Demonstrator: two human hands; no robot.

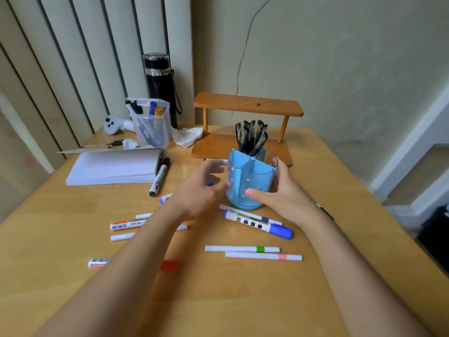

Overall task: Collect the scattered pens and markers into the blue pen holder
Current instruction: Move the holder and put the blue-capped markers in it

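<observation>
The blue pen holder (250, 177) stands mid-table with several black pens (251, 137) upright in its back compartment. My right hand (279, 194) is wrapped around its right side, thumb across the front. My left hand (201, 188) hovers just left of the holder, blurred, fingers apart, holding nothing. A blue-capped marker (258, 224) and a thin white pen lie in front of the holder. White pens with a green band (241, 249) and a pink band (263, 257) lie nearer me. A black marker (159, 177) and red markers (128, 224) lie left.
A wooden two-tier shelf (247, 105) stands behind the holder. A paper stack (114, 166), a clear bin of markers (151, 125), a black flask (161, 88), a crumpled tissue (187, 136) and a white controller (114, 124) sit at the back left.
</observation>
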